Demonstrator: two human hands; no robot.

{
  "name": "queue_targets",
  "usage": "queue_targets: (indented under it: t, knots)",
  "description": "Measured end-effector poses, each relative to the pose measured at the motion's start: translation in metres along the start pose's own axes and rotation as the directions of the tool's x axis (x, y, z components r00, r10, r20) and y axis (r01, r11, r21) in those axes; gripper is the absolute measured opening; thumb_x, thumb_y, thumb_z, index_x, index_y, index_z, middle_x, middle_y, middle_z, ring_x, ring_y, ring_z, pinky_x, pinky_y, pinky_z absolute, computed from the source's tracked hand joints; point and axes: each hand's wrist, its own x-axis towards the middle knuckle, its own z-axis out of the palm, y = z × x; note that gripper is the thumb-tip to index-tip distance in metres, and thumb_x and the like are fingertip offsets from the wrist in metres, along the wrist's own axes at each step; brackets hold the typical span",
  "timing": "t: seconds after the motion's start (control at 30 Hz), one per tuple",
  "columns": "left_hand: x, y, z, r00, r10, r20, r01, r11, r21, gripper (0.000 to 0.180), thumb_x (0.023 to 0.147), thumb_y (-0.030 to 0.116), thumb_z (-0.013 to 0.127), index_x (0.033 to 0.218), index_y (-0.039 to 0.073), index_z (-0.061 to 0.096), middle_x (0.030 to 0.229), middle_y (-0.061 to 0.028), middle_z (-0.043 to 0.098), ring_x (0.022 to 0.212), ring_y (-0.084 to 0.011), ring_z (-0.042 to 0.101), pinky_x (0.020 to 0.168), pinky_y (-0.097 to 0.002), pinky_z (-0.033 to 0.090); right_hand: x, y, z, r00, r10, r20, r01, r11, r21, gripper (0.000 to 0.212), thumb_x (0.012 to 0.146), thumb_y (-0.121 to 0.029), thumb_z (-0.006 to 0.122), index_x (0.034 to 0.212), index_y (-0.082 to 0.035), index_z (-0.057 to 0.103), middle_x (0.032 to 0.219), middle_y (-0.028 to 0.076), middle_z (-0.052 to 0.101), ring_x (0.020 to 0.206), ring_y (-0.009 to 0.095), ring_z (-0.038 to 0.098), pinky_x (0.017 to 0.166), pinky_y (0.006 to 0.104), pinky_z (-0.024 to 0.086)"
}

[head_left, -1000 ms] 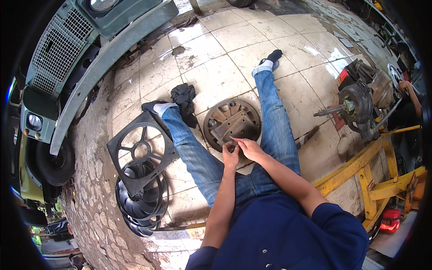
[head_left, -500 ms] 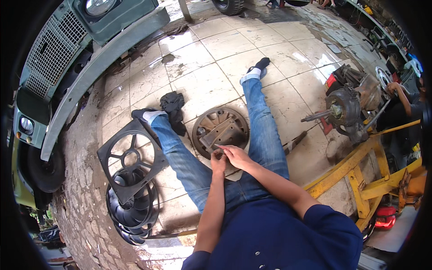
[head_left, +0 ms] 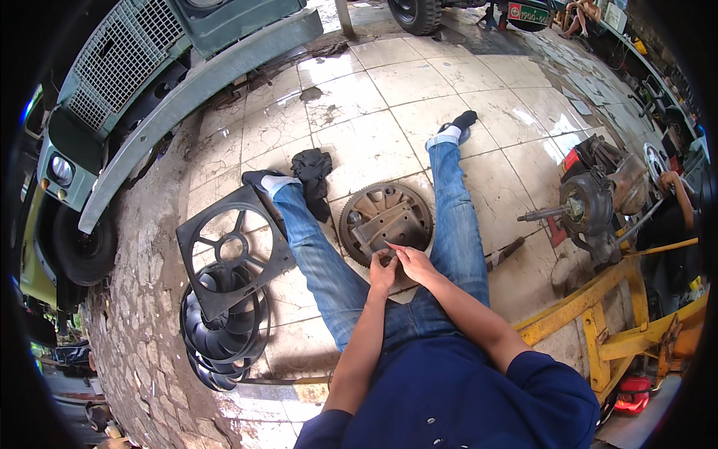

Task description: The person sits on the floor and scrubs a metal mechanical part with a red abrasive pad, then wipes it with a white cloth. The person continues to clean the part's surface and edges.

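Observation:
On the floor between my outstretched legs lies a round toothed flywheel (head_left: 349, 218), brown and worn. A rectangular metal plate with holes (head_left: 396, 227) rests on top of it. My left hand (head_left: 383, 271) is at the flywheel's near edge, fingers pinched together; what they hold is too small to make out. Close beside it, my right hand (head_left: 417, 265) is closed on a thin reddish pointed piece (head_left: 392, 245), its tip toward the plate. The fingers of both hands almost meet.
To the left lie a black fan shroud (head_left: 280, 255) and black fans (head_left: 217, 329). A black cloth (head_left: 310, 166) sits by my left foot. On the right stand a greasy gearbox-like assembly (head_left: 587, 202) and a yellow steel frame (head_left: 591, 322). A vehicle's bumper (head_left: 202, 101) curves across the upper left.
The whole view has shifted, so the scene sits farther right and slightly lower. Both hands stay together at the flywheel's near edge, with little change in their grip.

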Motion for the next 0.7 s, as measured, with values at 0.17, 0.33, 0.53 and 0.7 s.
queue_targets:
  t: [0.17, 0.33, 0.53, 0.7]
  knots:
    - [0.007, -0.015, -0.004, 0.998, 0.025, -0.054, -0.029, 0.997, -0.065, 0.038, 0.085, 0.012, 0.07, 0.118, 0.001, 0.054, 0.106, -0.0129, 0.062, 0.1, -0.0214, 0.059, 0.087, -0.0329, 0.048, -0.002, -0.01, 0.004, 0.985, -0.161, -0.068, 0.162, 0.987, 0.001, 0.034, 0.101, -0.02, 0.041, 0.131, -0.017, 0.057, 0.117, 0.017, 0.064, 0.108, 0.033, 0.061, 0.091, 0.0387, 0.047]
    - [0.005, -0.013, -0.001, 0.998, 0.035, -0.051, -0.038, 0.998, -0.058, 0.039, 0.085, 0.013, 0.071, 0.118, 0.001, 0.054, 0.107, -0.0132, 0.062, 0.1, -0.0217, 0.06, 0.088, -0.0331, 0.048, 0.0, 0.004, 0.007, 0.997, -0.072, -0.03, 0.069, 0.994, -0.082, 0.035, 0.1, -0.023, 0.04, 0.131, -0.02, 0.057, 0.111, 0.019, 0.064, 0.104, 0.037, 0.06, 0.088, 0.0434, 0.048]
    - [0.003, -0.006, -0.002, 0.999, 0.009, -0.048, -0.012, 0.998, -0.059, 0.04, 0.085, 0.013, 0.07, 0.119, 0.001, 0.053, 0.111, -0.0145, 0.062, 0.102, -0.0223, 0.059, 0.09, -0.0337, 0.047, -0.001, -0.001, 0.003, 0.991, -0.122, -0.058, 0.121, 0.993, -0.012, 0.033, 0.101, -0.019, 0.042, 0.129, -0.016, 0.059, 0.113, 0.019, 0.064, 0.105, 0.037, 0.06, 0.088, 0.0406, 0.048]
    - [0.003, -0.006, -0.006, 1.0, 0.011, -0.01, -0.012, 1.0, -0.021, 0.04, 0.085, 0.012, 0.07, 0.119, 0.001, 0.053, 0.11, -0.0146, 0.062, 0.102, -0.0224, 0.059, 0.09, -0.0332, 0.047, -0.002, -0.005, 0.006, 0.979, -0.185, -0.085, 0.183, 0.983, -0.032, 0.034, 0.1, -0.018, 0.041, 0.13, -0.017, 0.058, 0.112, 0.02, 0.064, 0.104, 0.035, 0.062, 0.089, 0.0401, 0.048]
